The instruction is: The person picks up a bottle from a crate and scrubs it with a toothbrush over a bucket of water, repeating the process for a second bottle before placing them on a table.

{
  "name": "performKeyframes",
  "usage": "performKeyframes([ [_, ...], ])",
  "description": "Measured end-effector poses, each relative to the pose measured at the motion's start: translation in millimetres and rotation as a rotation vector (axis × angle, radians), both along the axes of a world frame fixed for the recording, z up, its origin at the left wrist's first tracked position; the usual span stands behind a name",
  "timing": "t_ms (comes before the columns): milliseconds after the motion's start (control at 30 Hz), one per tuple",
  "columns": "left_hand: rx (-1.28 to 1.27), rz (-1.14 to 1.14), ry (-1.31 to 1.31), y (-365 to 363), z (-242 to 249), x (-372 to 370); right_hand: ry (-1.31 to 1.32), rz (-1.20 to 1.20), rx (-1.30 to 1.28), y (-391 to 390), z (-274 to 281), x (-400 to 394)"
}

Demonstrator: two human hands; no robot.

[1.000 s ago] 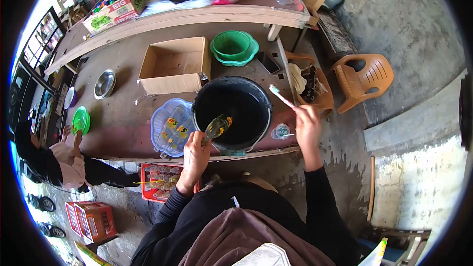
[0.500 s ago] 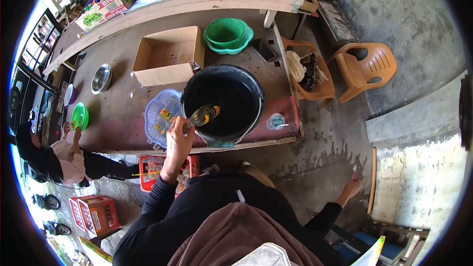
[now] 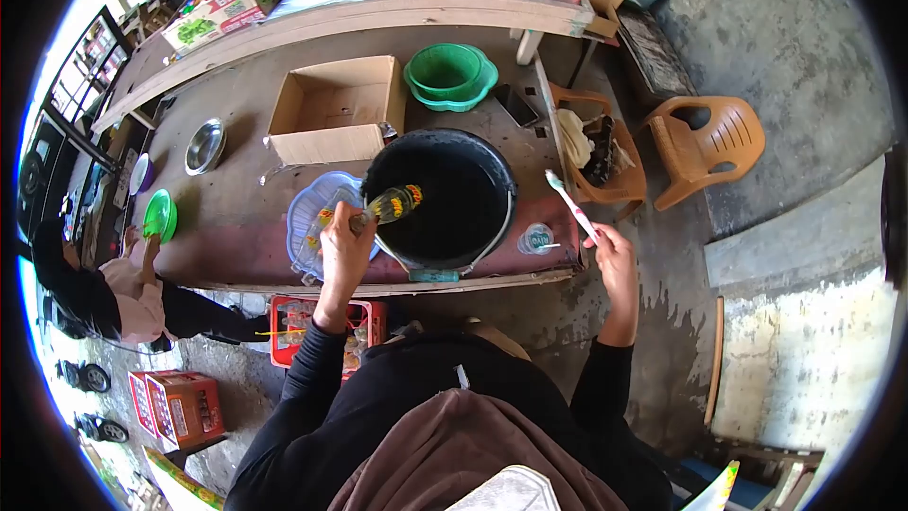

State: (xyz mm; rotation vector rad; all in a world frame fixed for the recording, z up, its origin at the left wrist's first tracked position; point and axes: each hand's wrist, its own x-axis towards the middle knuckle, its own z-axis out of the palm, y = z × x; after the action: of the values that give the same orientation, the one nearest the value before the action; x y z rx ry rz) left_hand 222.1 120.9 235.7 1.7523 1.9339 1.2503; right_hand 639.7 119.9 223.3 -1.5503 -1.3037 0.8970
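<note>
My left hand (image 3: pixel 345 251) is closed round the neck of a clear glass bottle (image 3: pixel 395 202) with a yellow and red label. The bottle lies tilted over the near left part of a large black bucket (image 3: pixel 478 244) of dark liquid. In my right hand (image 3: pixel 617 270), raised beyond the table's right edge, is a white and pink toothbrush (image 3: pixel 573 209), bristle end pointing up and left. A pale blue plastic basin (image 3: pixel 301 211) stands left of the bucket, with glass bottles in it partly hidden by my left hand. A plastic cup (image 3: pixel 536 239) sits right of the bucket.
A cardboard box (image 3: pixel 326 144), green basins (image 3: pixel 452 99) and a phone (image 3: pixel 517 106) lie further back on the table. Below its front edge is a red crate (image 3: pixel 284 350) of bottles. Orange chairs (image 3: pixel 705 147) stand right. Another person (image 3: pixel 128 298) handles a green bowl (image 3: pixel 163 215) at left.
My right hand has swung up and inward from low at the right, bringing the toothbrush into clear view beside the table. My left hand still holds the bottle over the bucket.
</note>
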Motion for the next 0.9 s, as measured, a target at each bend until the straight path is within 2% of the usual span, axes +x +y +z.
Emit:
performKeyframes([
  [100, 0.089, -0.015, 0.060, 3.0, 3.9, 2.4, 0.021, 0.119, -0.045, 26.5, 6.1, -32.2],
  [167, 0.077, -0.014, 0.046, 7.2, -0.4, -0.6, -0.275, 0.196, 0.194, 38.3, 11.0, -55.3],
  [200, 0.081, -0.027, 0.034, 12.4, -8.7, -5.2, -0.344, 0.208, 0.123, 43.2, 14.8, -68.6],
  [233, 0.078, -0.017, 0.034, 14.2, -7.8, -6.3, -0.357, 0.237, 0.171, 48.1, 13.8, -83.1],
  [300, -0.027, 0.015, -0.101, 19.9, -5.6, -4.1, -0.685, 0.273, 0.289, 50.3, 21.3, -112.2],
  [367, -0.038, 0.013, -0.097, 26.3, -4.8, -5.9, -0.777, 0.321, 0.255, 54.8, 23.8, -137.5],
  [433, -0.112, 0.041, -0.197, 32.9, -3.0, -5.3, -1.003, 0.331, 0.372, 71.8, -0.9, -155.9],
  [500, -0.142, 0.043, -0.217, 35.6, -2.7, -6.2, -1.025, 0.510, 0.252, 76.8, -10.7, -163.1],
  [567, -0.173, 0.049, -0.277, 38.0, -6.7, -7.8, -0.977, 0.509, 0.236, 79.3, -11.6, -171.2],
  [633, -0.162, 0.048, -0.276, 37.1, -9.8, -8.7, -0.976, 0.258, 0.191, 79.3, -9.6, -178.2],
  [700, -0.159, 0.041, -0.272, 32.8, -15.1, -8.9, -0.964, 0.238, 0.151, 81.3, -20.7, -179.5],
  [800, -0.135, 0.037, -0.286, 33.9, -18.9, -11.4, -0.762, 0.325, 0.165, 70.9, -9.6, -191.1],
  [900, -0.073, -0.012, -0.160, 25.2, -21.4, -14.4, -0.524, 0.441, 0.225, 43.5, 16.3, -206.5],
])
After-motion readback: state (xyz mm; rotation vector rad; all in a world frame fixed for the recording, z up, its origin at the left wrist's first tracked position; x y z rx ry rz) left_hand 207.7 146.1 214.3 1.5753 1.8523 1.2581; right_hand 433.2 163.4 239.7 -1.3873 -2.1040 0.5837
